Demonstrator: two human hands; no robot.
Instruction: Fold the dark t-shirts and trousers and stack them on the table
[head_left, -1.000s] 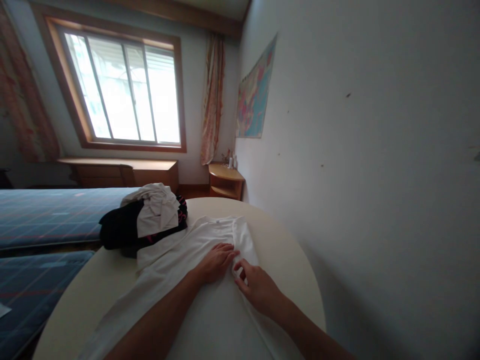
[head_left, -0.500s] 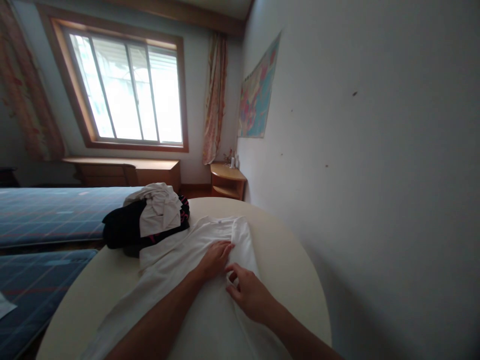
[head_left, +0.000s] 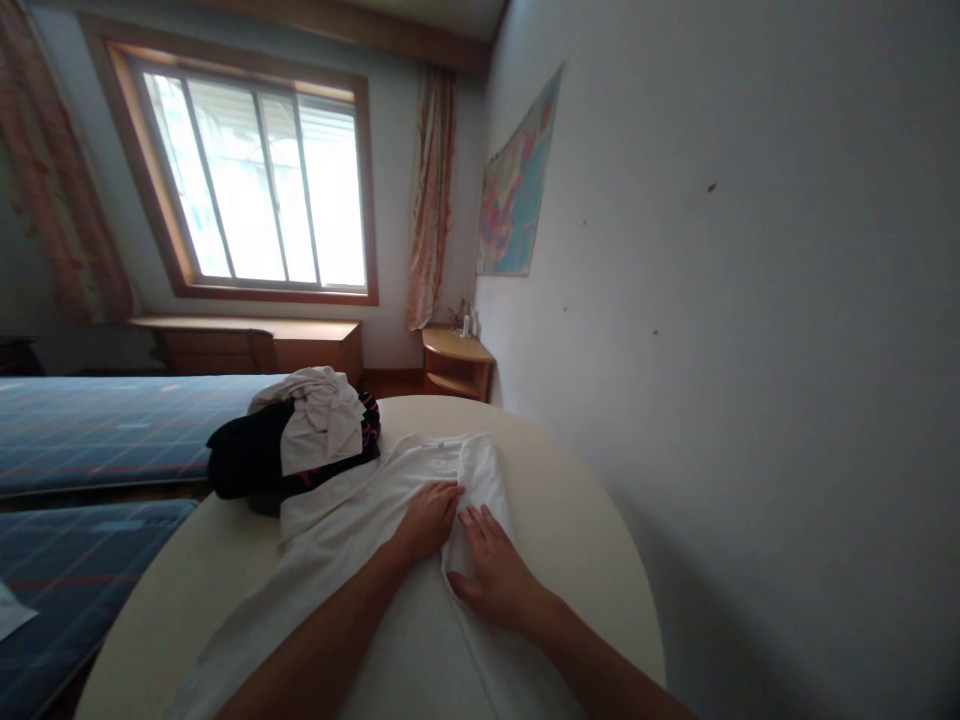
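Note:
A white shirt (head_left: 405, 610) lies spread on the round table, its right side folded inward in a long strip. My left hand (head_left: 431, 518) rests on the shirt beside the fold's edge, fingers stretched out and lying on the cloth. Close to its right, my right hand (head_left: 495, 575) lies open on the folded strip, fingers extended and thumb apart. Neither hand grips anything that shows. The shirt's collar end is at the far side of the table, and its near end runs out of view under my forearms.
A heap of black and pale clothes (head_left: 319, 425) sits at the round table's (head_left: 585, 520) far left edge. Two plaid mattresses (head_left: 112, 430) are at the left. A white wall (head_left: 750, 400) rises close on the right. A corner shelf (head_left: 457, 345) stands beyond the table.
My right hand has let go of the shirt's folded edge; its curled fingers have straightened and flattened onto the cloth. My left hand has stayed nearly in place.

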